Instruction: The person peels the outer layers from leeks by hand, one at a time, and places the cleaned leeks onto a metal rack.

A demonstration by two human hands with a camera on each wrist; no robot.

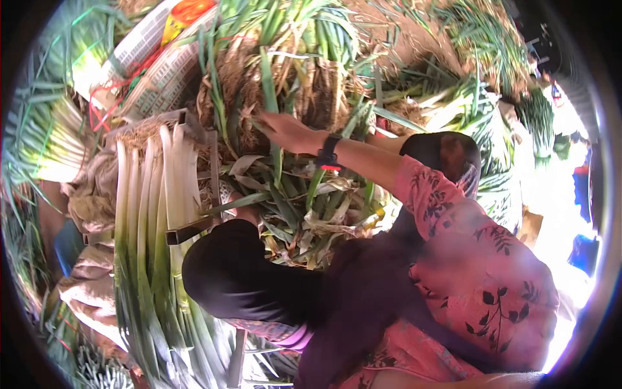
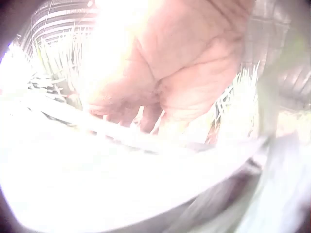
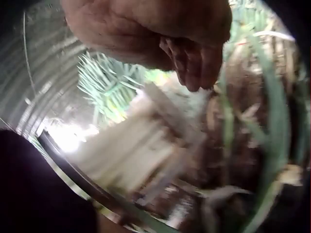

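In the head view my right hand point(image 1: 289, 131), with a dark band on its wrist, reaches over a heap of uncleaned leeks point(image 1: 324, 84) with brown, dirty roots. Its fingertips are right beside the roots and a broad green leaf. The right wrist view shows this hand point(image 3: 160, 34) with fingers loosely bent downward and no leek visible between them. My left hand is outside the head view. In the left wrist view the left hand's palm point(image 2: 170, 68) fills the top, and a pale, overexposed leek-like strip point(image 2: 121, 133) crosses before its fingers; I cannot tell whether they grip it.
Several cleaned leeks point(image 1: 149, 207) lie side by side on a frame point(image 1: 188, 120) at left. Stripped leaves point(image 1: 304, 220) litter the ground between my knees. Tied bundles of leeks point(image 1: 61, 139) stand at far left, with a printed sack point(image 1: 162, 84) behind the frame.
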